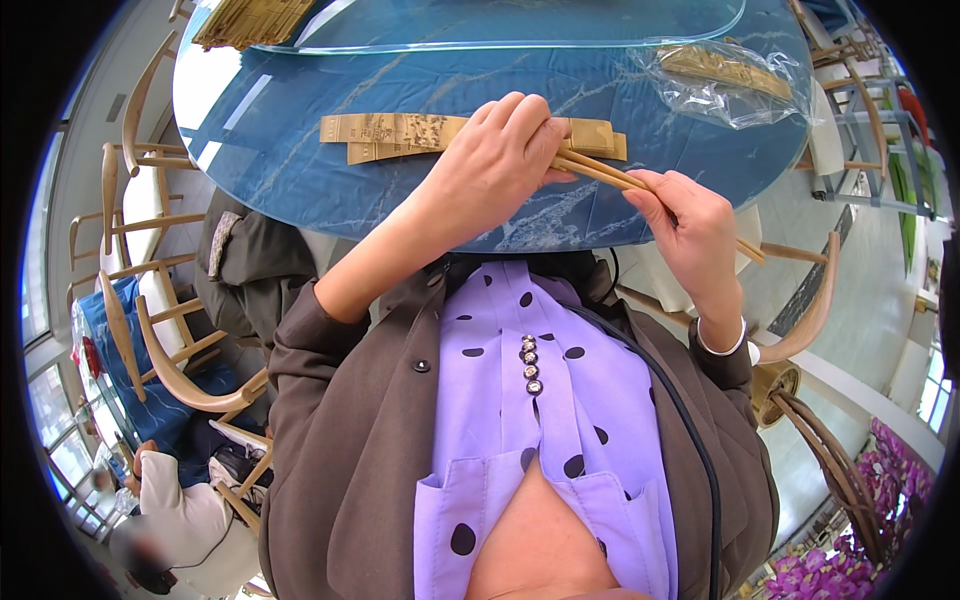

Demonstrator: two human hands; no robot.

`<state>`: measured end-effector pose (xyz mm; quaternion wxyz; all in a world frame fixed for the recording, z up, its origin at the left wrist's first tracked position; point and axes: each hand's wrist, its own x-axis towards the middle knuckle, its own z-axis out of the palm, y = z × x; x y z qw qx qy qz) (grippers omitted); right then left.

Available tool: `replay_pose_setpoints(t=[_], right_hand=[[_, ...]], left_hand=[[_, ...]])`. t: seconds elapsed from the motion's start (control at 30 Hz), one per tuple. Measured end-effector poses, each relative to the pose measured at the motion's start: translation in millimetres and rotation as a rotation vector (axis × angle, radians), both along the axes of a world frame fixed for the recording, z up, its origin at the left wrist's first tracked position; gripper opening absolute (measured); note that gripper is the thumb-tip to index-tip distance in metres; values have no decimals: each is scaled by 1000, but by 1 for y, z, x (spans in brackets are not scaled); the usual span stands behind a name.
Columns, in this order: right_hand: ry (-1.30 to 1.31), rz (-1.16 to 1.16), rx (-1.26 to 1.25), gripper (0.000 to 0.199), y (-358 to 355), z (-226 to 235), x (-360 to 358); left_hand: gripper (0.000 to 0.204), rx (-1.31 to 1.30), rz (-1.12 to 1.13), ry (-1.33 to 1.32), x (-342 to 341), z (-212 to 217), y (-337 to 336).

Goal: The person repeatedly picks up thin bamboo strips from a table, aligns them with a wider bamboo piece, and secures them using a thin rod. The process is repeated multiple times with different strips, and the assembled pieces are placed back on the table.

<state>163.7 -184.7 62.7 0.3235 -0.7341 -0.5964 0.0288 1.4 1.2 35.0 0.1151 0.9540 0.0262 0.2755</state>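
Observation:
A pair of light wooden chopsticks [604, 171] slants across the table's near edge, held between both hands. My left hand [497, 150] is closed around their upper-left end, and its fingers hide the tips. Farther down the sticks, my right hand [690, 222] pinches them with thumb and fingers; their other ends stick out past it at the lower right. Brown paper chopstick sleeves [372, 133] with dark print lie overlapped on the blue table [285, 90], partly covered by my left hand. Whether that hand also touches the sleeves, I cannot tell.
A clear plastic bag [718, 95] holding more brown sleeves lies at the right. At the far left sits a stack of brown sleeves [250, 22], beside a glass turntable [520, 46]. Wooden chairs [190, 385] stand around, and a seated person [190, 510] is at lower left.

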Motion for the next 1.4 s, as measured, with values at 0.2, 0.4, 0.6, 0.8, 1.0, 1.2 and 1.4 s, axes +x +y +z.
replay_pose_setpoints(t=[0.2,0.4,0.6,0.8,1.0,1.2,1.4], right_hand=[[-33,-39,-6,26,2,-8,0],[-157,-48,-11,28,2,-13,-4],[-294,-47,5,29,2,-16,-3],[-391,13,5,31,1,-18,3],[-319,113,-24,29,9,-17,15],[-194,108,6,27,17,-29,12],[-248,43,-25,26,14,-31,0]], left_hand=[[39,-43,-11,-45,1,-4,0],[13,-698,14,-50,-4,-11,6],[13,-999,98,-122,-3,-16,1],[12,-994,141,-158,1,-14,-2],[10,-933,171,-125,1,-12,-3],[9,-488,145,-185,3,-9,0],[16,-320,363,-384,-8,-11,-16]])
